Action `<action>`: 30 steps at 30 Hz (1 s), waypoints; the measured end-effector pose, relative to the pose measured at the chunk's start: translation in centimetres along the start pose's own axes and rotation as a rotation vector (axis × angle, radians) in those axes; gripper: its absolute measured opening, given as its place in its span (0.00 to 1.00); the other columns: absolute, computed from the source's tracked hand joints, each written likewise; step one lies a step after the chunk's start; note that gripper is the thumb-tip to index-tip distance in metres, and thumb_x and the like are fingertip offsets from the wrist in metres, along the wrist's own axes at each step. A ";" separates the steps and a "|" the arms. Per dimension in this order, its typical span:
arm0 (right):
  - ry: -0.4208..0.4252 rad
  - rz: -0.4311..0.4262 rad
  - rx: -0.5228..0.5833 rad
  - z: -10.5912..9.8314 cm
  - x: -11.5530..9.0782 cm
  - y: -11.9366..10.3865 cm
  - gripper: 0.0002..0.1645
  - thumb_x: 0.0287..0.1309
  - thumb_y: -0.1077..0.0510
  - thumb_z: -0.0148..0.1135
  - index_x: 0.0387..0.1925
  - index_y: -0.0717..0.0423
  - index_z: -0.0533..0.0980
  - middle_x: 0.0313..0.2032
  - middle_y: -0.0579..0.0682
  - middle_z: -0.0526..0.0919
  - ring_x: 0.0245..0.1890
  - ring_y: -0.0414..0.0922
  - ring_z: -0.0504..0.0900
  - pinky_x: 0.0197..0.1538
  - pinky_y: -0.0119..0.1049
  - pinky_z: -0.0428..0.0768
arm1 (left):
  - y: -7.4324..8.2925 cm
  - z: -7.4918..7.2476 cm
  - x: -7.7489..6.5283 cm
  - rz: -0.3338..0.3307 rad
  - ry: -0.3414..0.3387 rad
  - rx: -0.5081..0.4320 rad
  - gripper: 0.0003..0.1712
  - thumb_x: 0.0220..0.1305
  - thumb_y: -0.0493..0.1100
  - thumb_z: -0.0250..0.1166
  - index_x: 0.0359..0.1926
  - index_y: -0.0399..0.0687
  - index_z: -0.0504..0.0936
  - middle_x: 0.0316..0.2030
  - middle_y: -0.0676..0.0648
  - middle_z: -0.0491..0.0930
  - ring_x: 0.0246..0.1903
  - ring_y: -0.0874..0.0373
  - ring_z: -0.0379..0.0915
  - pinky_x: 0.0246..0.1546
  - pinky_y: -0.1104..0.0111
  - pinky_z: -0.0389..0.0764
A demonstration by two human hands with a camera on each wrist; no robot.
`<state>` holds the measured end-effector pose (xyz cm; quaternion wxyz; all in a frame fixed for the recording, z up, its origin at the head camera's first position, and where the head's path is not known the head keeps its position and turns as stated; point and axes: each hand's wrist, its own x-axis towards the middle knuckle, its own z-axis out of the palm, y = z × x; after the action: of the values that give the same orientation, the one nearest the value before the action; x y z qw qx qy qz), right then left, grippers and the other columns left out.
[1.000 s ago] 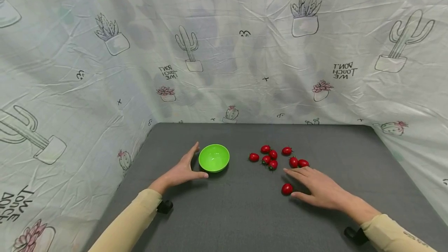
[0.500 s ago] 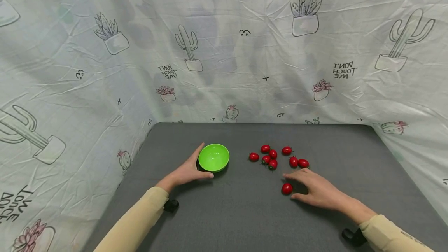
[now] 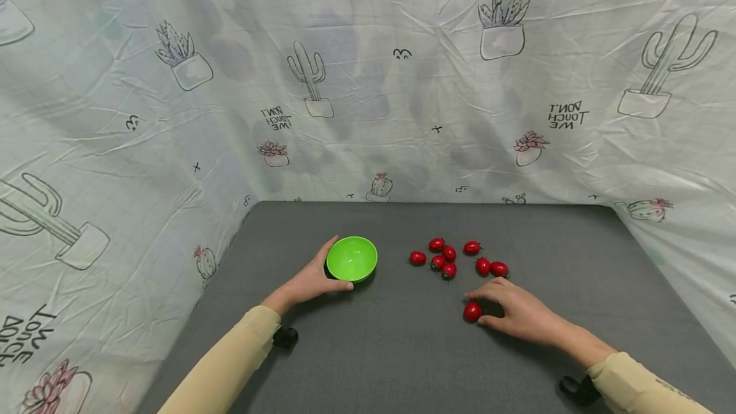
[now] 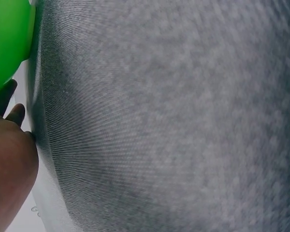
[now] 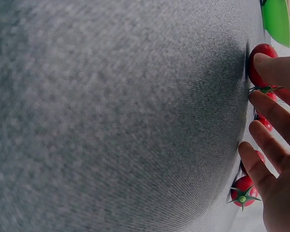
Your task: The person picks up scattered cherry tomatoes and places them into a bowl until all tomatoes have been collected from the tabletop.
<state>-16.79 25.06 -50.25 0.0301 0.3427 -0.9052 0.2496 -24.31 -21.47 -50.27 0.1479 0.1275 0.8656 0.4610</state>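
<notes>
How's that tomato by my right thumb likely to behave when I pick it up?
The tomato may roll if nudged, given its rounded shape on the flat gray table. Its glossy skin could be slippery. It looks plump, so squeezing hard might split it.

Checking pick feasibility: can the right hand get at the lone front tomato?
Probably yes: the right hand is right at the lone front tomato, thumb and index finger beside it, with nothing visible blocking the way.

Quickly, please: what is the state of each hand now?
Left hand: open, spread around one side of the green bowl.
Right hand: open at the nearest tomato, not visibly gripping it.
</notes>
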 end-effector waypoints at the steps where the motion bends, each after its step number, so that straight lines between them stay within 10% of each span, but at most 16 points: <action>1: 0.001 -0.004 0.001 0.0 0.0 0.0 0.25 0.57 0.55 0.77 0.57 0.46 0.83 0.52 0.34 0.83 0.56 0.41 0.76 0.54 0.46 0.79 | 0.0 0.0 0.0 -0.003 0.001 -0.004 0.71 0.52 0.58 0.81 0.83 0.60 0.40 0.79 0.43 0.50 0.74 0.45 0.54 0.68 0.44 0.61; 30: 0.020 0.053 0.102 0.0 0.9 0.2 0.16 0.58 0.50 0.77 0.48 0.38 0.82 0.45 0.30 0.82 0.50 0.37 0.75 0.50 0.40 0.79 | -0.4 0.2 0.3 -0.010 0.011 -0.037 0.66 0.54 0.57 0.80 0.82 0.64 0.44 0.78 0.43 0.50 0.72 0.45 0.57 0.65 0.45 0.65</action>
<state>-17.63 24.66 -50.17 0.0149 0.3173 -0.8997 0.2993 -24.53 -21.39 -50.75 0.1480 0.1177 0.8583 0.4770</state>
